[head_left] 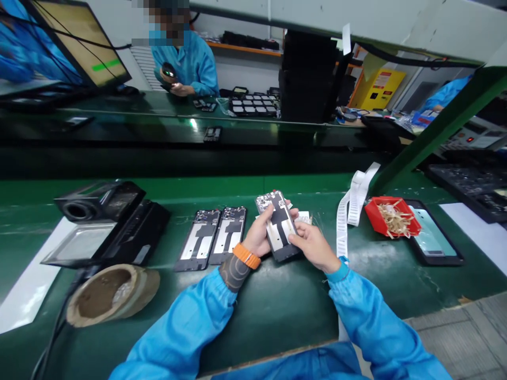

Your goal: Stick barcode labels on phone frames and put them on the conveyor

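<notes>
An opened phone body (280, 227), its circuit board and silver battery area facing up, is held slightly tilted above the green table. My left hand (259, 232) grips its left edge, the thumb lying on the upper part. With thumb and fingers, my right hand (315, 245) holds its right edge near the lower half. Two similar phone bodies lie side by side left of my hands, one farther left (198, 240) and one nearer (228, 235). Behind my right hand a small white label piece (303, 217) shows in part.
A black device (114, 227) and a brown tape roll (113, 295) stand at the left. On the right are a curled label strip (343, 227), a red box of scraps (374, 219) and a phone in a black tray (435, 237). Across the bench a person (194, 58) holds a scanner.
</notes>
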{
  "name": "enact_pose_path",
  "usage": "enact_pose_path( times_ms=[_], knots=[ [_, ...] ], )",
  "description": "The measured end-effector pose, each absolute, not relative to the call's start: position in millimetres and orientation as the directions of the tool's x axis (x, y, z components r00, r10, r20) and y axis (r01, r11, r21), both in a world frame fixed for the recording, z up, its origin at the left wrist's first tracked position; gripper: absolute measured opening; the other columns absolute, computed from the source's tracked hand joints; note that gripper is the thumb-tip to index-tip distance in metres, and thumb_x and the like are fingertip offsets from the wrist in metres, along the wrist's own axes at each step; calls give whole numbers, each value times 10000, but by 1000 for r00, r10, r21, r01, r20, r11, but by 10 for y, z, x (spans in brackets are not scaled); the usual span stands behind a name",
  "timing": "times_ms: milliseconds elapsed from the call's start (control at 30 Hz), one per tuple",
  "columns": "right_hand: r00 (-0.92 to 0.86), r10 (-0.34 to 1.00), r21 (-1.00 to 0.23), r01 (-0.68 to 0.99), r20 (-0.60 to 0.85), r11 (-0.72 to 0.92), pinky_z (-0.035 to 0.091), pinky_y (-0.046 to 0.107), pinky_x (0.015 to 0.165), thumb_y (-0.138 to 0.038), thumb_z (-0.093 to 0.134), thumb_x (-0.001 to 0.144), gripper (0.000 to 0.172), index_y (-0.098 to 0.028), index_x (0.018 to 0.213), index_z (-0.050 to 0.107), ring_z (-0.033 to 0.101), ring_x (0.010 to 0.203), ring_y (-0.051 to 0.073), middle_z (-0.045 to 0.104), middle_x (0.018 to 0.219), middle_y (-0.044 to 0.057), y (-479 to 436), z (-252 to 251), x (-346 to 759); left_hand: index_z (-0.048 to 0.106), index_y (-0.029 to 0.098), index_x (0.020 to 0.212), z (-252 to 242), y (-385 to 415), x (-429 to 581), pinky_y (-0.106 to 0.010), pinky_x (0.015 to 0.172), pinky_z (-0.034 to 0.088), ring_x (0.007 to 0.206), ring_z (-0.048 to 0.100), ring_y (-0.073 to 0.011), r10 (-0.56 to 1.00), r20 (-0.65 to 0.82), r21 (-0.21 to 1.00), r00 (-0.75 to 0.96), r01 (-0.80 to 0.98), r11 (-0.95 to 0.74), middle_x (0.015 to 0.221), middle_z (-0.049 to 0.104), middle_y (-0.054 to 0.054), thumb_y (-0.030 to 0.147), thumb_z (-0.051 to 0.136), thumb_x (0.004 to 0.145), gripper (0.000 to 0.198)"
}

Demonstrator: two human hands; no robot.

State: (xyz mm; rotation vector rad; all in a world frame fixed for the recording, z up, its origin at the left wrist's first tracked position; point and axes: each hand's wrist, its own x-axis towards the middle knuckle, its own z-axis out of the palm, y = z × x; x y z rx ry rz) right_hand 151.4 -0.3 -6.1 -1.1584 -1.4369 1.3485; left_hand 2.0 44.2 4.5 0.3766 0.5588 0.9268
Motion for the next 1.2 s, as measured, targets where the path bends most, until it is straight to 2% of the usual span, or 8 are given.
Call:
enact_pose_path(
  times_ms=[133, 233, 300, 400, 500, 700, 867, 1200],
  knots=[
    [-28, 986, -862, 482, 162, 156, 492, 294, 647, -411, 558, 878, 260, -182, 787, 640, 614, 666, 179, 662, 686, 21, 206, -107, 1743, 625, 138, 1224, 78, 432, -24, -493, 971, 488, 1059, 672, -299, 807, -205, 443, 553, -683, 581, 1026, 725, -143, 563, 518, 903, 543],
    [19, 940, -642, 735, 342, 219, 479, 380, 830, -321, 580, 864, 241, -168, 1035, 655, 613, 926, 257, 697, 1004, 114, 419, -195, 1861, 651, 88, 1161, 139, 496, -95, -503, 910, 532, 923, 703, -282, 834, -270, 441, 480, -709, 551, 933, 725, -150, 586, 438, 924, 591],
    [-83, 943, -496, 834, 323, 243, 436, 436, 911, -263, 600, 843, 309, -160, 1133, 634, 555, 1069, 307, 648, 1174, 155, 526, -274, 1868, 652, 64, 1143, 157, 543, -142, -504, 851, 559, 844, 711, -271, 835, -333, 451, 437, -704, 548, 926, 726, -164, 584, 388, 938, 618],
    [-135, 966, -400, 891, 222, 217, 419, 439, 884, -196, 569, 853, 184, -175, 1010, 663, 539, 1040, 312, 655, 1097, 143, 585, -350, 1830, 653, 57, 1138, 135, 578, -168, -483, 775, 582, 803, 717, -273, 809, -387, 477, 443, -654, 587, 958, 729, -187, 612, 339, 941, 667],
    [-106, 973, -486, 852, 208, 196, 426, 383, 833, -164, 537, 856, 106, -190, 863, 640, 570, 921, 263, 667, 917, 92, 542, -324, 1842, 669, 83, 1124, 86, 568, -160, -440, 695, 588, 755, 724, -281, 751, -413, 501, 515, -561, 659, 928, 735, -188, 672, 323, 920, 713],
    [-136, 973, -760, 607, 189, 232, 450, 308, 767, -224, 549, 870, 120, -200, 929, 651, 622, 822, 195, 684, 864, 25, 356, -130, 1945, 637, 124, 1244, 54, 514, -170, -355, 584, 558, 634, 718, -267, 519, -384, 514, 763, -291, 807, 794, 737, -159, 703, 261, 923, 762],
    [-178, 941, -702, 629, 289, 335, 447, 366, 866, -222, 582, 874, 151, -193, 946, 711, 596, 948, 226, 650, 956, 70, 302, -103, 1966, 577, 101, 1318, -20, 511, -165, -352, 638, 562, 667, 727, -261, 492, -338, 531, 802, -269, 803, 804, 738, -168, 683, 223, 943, 777],
    [-274, 904, -578, 699, 328, 421, 461, 386, 809, -121, 474, 915, 279, -203, 1004, 726, 577, 891, 229, 669, 910, 73, 292, -127, 1975, 559, 79, 1324, -82, 512, -156, -374, 653, 555, 679, 726, -276, 445, -325, 506, 835, -244, 827, 827, 743, -175, 672, 212, 951, 781]
  ],
)
